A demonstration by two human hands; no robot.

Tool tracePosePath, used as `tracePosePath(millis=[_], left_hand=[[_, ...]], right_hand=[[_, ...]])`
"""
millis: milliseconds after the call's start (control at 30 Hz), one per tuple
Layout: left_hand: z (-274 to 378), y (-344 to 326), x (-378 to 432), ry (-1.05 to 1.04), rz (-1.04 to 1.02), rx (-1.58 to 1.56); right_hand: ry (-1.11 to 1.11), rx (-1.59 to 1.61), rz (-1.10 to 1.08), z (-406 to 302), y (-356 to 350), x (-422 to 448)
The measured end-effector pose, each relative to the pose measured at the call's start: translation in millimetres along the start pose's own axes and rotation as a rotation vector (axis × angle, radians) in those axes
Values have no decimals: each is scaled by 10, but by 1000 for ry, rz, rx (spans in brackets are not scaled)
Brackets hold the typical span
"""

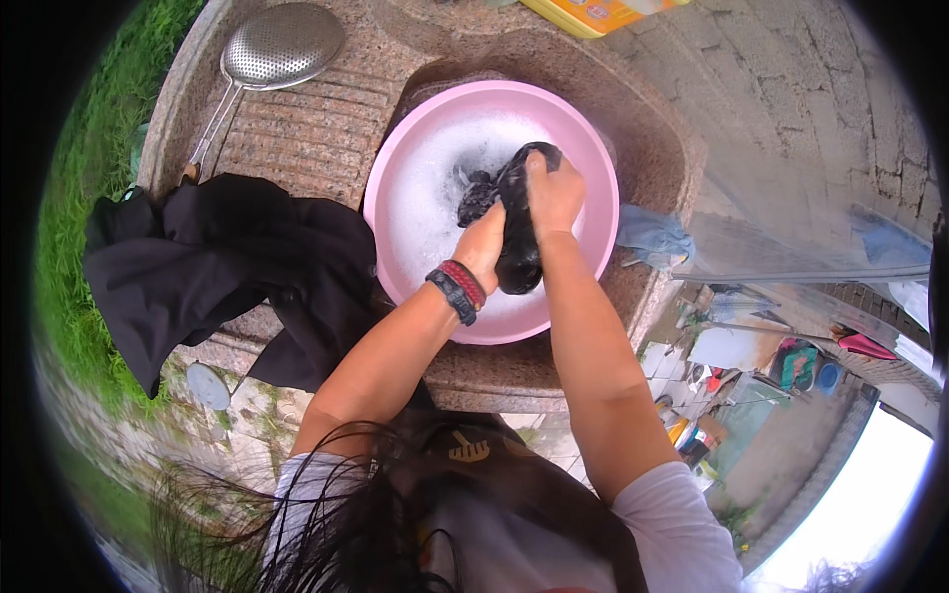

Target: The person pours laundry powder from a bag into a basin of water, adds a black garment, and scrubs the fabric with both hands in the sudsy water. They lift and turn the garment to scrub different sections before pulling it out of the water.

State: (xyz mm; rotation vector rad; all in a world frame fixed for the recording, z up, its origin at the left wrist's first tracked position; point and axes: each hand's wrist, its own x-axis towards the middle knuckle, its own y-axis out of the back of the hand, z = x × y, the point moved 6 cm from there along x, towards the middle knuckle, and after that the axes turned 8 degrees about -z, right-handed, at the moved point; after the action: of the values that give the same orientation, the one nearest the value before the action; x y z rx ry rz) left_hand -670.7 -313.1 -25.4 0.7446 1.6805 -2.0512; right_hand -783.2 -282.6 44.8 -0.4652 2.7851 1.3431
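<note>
A pink plastic basin [379, 159] with white suds [422, 215] stands in the bowl of a stone sink. Over the basin, my left hand [483, 244], with bands on its wrist, grips the left side of a bunched wet black cloth [519, 244]. My right hand [554, 194] is closed on the same cloth, higher up on its right side. Part of the black cloth hangs down into the suds, between the hands and the foam. My fingers are partly hidden behind the cloth.
Dry-looking black fabric [222, 252] drapes over the sink's ribbed board [311, 148] at left. A metal strainer [285, 46] lies above it. A blue cloth [656, 236] rests on the right rim. A yellow-orange container [586, 15] is at the back, beside a brick wall [801, 96].
</note>
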Motion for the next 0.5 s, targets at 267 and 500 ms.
tracePosePath(millis=[267, 500], left_hand=[[74, 397, 120, 94, -234, -121], [297, -280, -205, -226, -98, 1716]], right_hand=[[298, 47, -7, -181, -296, -721], [-189, -412, -218, 1117, -69, 50]])
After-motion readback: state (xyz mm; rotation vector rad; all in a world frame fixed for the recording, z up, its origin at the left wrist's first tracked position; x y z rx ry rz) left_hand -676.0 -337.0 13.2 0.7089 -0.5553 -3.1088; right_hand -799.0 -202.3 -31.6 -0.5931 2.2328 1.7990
